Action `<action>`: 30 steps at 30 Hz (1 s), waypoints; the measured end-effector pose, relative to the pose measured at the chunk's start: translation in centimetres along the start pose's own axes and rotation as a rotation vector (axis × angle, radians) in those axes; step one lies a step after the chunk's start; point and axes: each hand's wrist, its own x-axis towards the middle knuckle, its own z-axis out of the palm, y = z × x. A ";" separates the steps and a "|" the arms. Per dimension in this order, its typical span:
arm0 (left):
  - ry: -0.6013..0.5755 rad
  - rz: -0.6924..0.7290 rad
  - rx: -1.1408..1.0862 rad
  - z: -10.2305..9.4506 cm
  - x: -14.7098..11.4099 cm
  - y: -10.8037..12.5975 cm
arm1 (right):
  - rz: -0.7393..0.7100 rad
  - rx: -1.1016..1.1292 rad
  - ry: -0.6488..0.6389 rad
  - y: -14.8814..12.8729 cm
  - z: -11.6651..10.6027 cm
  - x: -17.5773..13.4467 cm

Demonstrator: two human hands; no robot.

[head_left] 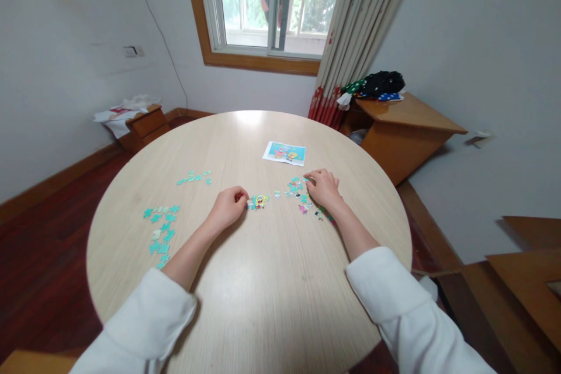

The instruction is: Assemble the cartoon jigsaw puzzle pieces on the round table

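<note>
A small joined section of a jigsaw puzzle (259, 203), showing a yellow cartoon figure on turquoise, lies near the table's middle. My left hand (229, 207) is at its left edge, finger and thumb pinched on a puzzle piece (249, 205) there. One loose puzzle piece (277, 194) sits just right of the section. My right hand (323, 188) reaches over a pile of mixed puzzle pieces (298, 188), its fingers apart and bent downward. The index fingertip is at the pile's far edge; my palm and forearm hide part of the pile.
A printed reference picture (284, 153) lies beyond the pieces. Turquoise puzzle pieces (164, 228) are spread at the left, with a smaller group (195, 177) farther back. All lie on a round wooden table (249, 292). A cabinet (407, 117) with cloth on top stands behind right.
</note>
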 end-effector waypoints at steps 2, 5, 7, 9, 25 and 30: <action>0.005 -0.001 0.001 0.0 0.0 0.0 | 0.004 0.001 0.001 -0.1 -0.1 0.0; 0.004 0.001 0.001 0.0 0.0 -0.1 | 0.006 0.002 -0.002 -0.1 -0.2 -0.1; 0.004 0.005 -0.004 0.0 0.0 -0.1 | 0.005 0.004 -0.005 -0.1 -0.2 -0.1; 0.004 0.009 -0.008 0.0 0.0 -0.1 | 0.000 0.010 -0.003 -0.1 -0.1 -0.1; -0.008 0.032 0.025 0.3 0.2 -0.5 | -0.019 0.055 0.033 -0.1 0.1 0.0; -0.008 0.039 0.018 0.3 0.2 -0.7 | -0.117 0.103 0.053 -0.5 0.0 -0.2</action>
